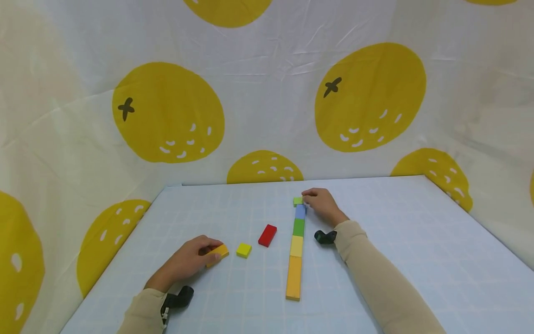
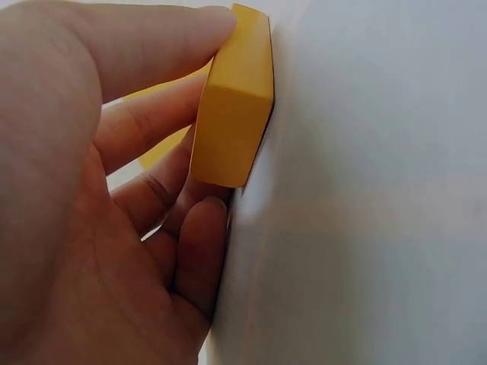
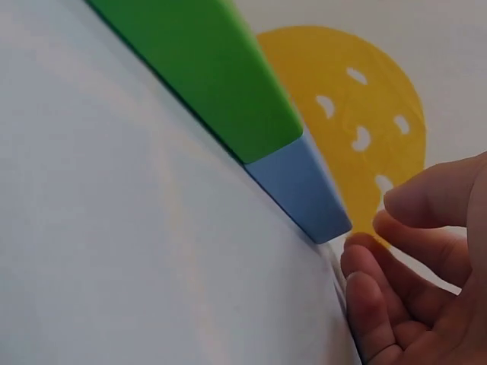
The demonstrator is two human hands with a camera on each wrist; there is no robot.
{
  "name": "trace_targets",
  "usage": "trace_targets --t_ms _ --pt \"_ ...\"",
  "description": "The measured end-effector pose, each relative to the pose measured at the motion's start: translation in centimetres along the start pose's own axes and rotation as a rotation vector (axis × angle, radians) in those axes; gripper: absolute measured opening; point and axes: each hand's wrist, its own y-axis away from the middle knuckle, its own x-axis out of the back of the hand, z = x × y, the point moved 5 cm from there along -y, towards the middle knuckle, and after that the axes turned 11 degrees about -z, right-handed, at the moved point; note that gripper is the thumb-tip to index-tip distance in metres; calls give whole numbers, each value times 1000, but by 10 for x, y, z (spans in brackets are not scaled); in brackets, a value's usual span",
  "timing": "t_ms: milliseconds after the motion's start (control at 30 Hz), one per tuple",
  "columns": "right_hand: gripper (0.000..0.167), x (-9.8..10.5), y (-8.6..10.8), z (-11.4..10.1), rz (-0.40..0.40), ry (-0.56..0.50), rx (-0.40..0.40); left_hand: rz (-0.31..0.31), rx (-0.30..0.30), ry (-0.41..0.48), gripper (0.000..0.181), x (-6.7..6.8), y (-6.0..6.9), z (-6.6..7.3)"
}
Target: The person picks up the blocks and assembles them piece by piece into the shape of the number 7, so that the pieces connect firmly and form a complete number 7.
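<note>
On the worktop (image 1: 417,241), the left hand (image 1: 194,255), at lower left of centre in the head view, holds an orange block (image 2: 234,99) pinched between thumb and fingers. The right hand (image 1: 323,204) reaches to the upper end of a row right of centre, its fingers loosely bent, thumb and forefinger tips close, with nothing visible between them; whether a fingertip touches the small light green block (image 1: 297,202) there, I cannot tell. The relation that seems to matter most is between the held block and this row: the block lies to its left, well apart, its long axis slanting up to the right, while the row runs almost straight up the frame. From bottom to top the row goes long orange block (image 1: 294,278), pale yellow block (image 1: 296,246), green block (image 1: 298,227), blue block (image 1: 300,212), light green block, the last jutting slightly left. Between the left hand and the row lie a small yellow block (image 1: 244,250), just beside the held one, and a red block (image 1: 267,235), tilted up to the right more steeply. The left hand is nearer to the yellow block, the right hand to the row's upper end.
</note>
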Motion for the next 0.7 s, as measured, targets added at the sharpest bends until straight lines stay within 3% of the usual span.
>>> trace_targets --t_ms 467,700 --pt "32 7 20 4 -37 -52 -65 -12 -46 -23 38 1 2 2" --pt "34 13 32 7 -67 -27 -43 8 -25 -45 37 0 0 4"
